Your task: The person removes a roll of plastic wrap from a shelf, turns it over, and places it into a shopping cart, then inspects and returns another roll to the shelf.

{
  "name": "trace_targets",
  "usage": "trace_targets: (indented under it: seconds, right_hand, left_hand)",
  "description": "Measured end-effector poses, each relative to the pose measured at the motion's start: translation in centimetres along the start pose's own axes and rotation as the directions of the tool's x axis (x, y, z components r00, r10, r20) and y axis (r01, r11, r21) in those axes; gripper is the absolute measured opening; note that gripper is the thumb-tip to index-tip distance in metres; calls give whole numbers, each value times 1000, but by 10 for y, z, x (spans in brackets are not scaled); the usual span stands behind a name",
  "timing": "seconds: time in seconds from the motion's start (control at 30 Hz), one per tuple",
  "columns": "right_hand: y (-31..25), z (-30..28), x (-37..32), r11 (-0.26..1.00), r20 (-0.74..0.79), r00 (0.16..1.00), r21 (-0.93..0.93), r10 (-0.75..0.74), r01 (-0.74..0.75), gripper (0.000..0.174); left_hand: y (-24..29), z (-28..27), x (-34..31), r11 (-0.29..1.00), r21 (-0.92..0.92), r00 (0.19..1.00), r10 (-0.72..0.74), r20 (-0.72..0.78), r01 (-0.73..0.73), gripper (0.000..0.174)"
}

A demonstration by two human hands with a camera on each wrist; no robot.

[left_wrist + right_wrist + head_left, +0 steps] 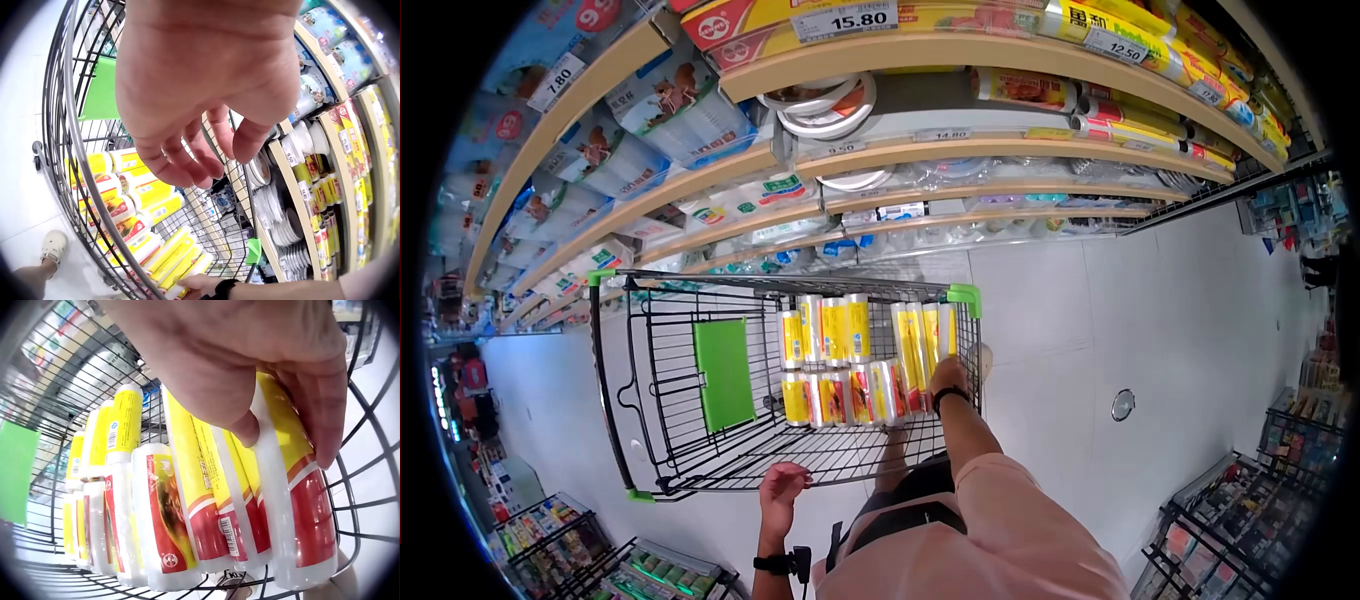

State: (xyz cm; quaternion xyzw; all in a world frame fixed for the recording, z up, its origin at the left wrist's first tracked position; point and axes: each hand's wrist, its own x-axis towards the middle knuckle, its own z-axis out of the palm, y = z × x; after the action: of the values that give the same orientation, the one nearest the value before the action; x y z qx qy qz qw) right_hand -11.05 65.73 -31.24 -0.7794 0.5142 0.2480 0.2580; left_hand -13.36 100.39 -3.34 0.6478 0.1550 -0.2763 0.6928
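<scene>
A black wire shopping cart (800, 485) holds two rows of short yellow-labelled rolls (832, 330) and several longer rolls (910, 350) at its right end. My right hand (948, 378) reaches in at that end. In the right wrist view, my right hand (250, 381) grips the outermost long roll (300, 512), thumb on one side and fingers on the other, beside the cart's wire wall. My left hand (783, 484) hangs just outside the cart's near side, fingers loosely bent and holding nothing; in the left wrist view this hand (206, 106) hovers above the cart.
Shelves (980, 150) of boxed and rolled goods run along the far side. A green panel (725, 375) is on the cart's left part. Display racks (1230, 520) stand at lower right and lower left. Pale floor (1080, 340) extends to the right, with a round metal disc (1123, 404).
</scene>
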Motion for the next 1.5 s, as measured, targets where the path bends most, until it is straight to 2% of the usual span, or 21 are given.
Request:
trace_targets:
  seconds: [0.1, 0.2, 0.3, 0.37, 0.4, 0.43, 0.5, 0.57, 0.6, 0.63, 0.7, 0.8, 0.87, 0.93, 1.03, 1.17, 1.3, 1.33, 1.43, 1.47, 1.5]
  right_hand:
    - [2, 1, 4, 997, -6, 998, -28, -67, 67, 29]
    - [-2, -16, -10, 967, 63, 984, -184, -164, 173, 51]
    - [-19, -42, -33, 939, 194, 956, -224, -219, 261, 69]
    - [-27, -68, -48, 967, 294, 930, -61, -220, 248, 71]
    - [-22, -56, -37, 983, 392, 901, 97, -184, 159, 64]
    - [-30, -92, -62, 965, 520, 822, 234, -230, 122, 60]
    - [-26, -93, -68, 859, 586, 722, 511, -367, 22, 55]
    - [-26, -109, -92, 620, 488, 631, 784, -603, -14, 52]
    - [-28, -97, -80, 639, 508, 612, 769, -607, -4, 53]
    - [-50, -154, -122, 752, 590, 586, 658, -556, 52, 49]
    - [-57, -175, -136, 744, 610, 520, 663, -598, 78, 49]
    - [-71, -221, -178, 711, 560, 504, 682, -658, 170, 46]
    - [-82, -248, -209, 617, 464, 481, 754, -744, 226, 43]
    - [-89, -248, -213, 512, 385, 455, 837, -803, 194, 40]
    - [-103, -277, -245, 393, 240, 459, 879, -856, 272, 39]
    - [-110, -310, -269, 303, 146, 432, 897, -890, 321, 38]
    - [-118, -349, -298, 159, 56, 406, 962, -912, 223, 36]
    - [-120, -356, -296, 138, 5, 376, 935, -927, 328, 44]
    - [-128, -393, -328, 3, -216, 333, 835, -918, 551, 38]
    - [-131, -398, -338, -84, -295, 323, 842, -899, 533, 37]
    - [-132, -399, -341, -94, -322, 282, 792, -904, 603, 37]
  left_hand:
    - [6, -2, 2, 1000, 8, 1000, 21, 8, -21, 12]
    - [12, -5, -3, 999, 3, 999, 45, -3, -45, 11]
    - [22, -3, 3, 997, -17, 997, 81, 1, -81, 11]
    - [30, -1, 5, 994, -52, 995, 100, 11, -99, 11]
    - [32, -3, 9, 994, -23, 994, 109, 16, -109, 8]
    - [35, -2, 11, 993, -14, 993, 119, 0, -119, 8]
    - [41, -1, 14, 990, 1, 990, 138, -38, -138, 7]
    - [41, 2, 21, 989, -12, 986, 148, -77, -150, 7]
    - [44, 2, 25, 988, -3, 984, 151, -90, -152, 8]
    - [45, 3, 28, 989, 8, 984, 148, -103, -148, 9]
    - [48, 7, 30, 986, -38, 985, 160, -66, -162, 15]
    - [75, 32, 29, 980, -104, 985, 171, -13, -171, 25]
    - [91, 49, 28, 990, -83, 987, 126, 101, -118, 30]
    - [104, 64, 27, 999, 31, 973, 34, 227, -42, 36]
    - [112, 78, 23, 996, 89, 922, -22, 387, -14, 41]
    - [132, 83, 15, 990, -137, 865, 107, 490, -45, 44]
    - [153, 77, 4, 954, -262, 817, 264, 513, -145, 44]
    - [160, 75, -2, 959, -242, 815, 257, 520, -148, 46]
    - [155, 71, 0, 929, -234, 776, 368, 513, -286, 49]
    - [156, 70, -2, 927, -260, 766, 372, 525, -272, 49]
    - [151, 69, -3, 908, -339, 771, 396, 498, -247, 46]
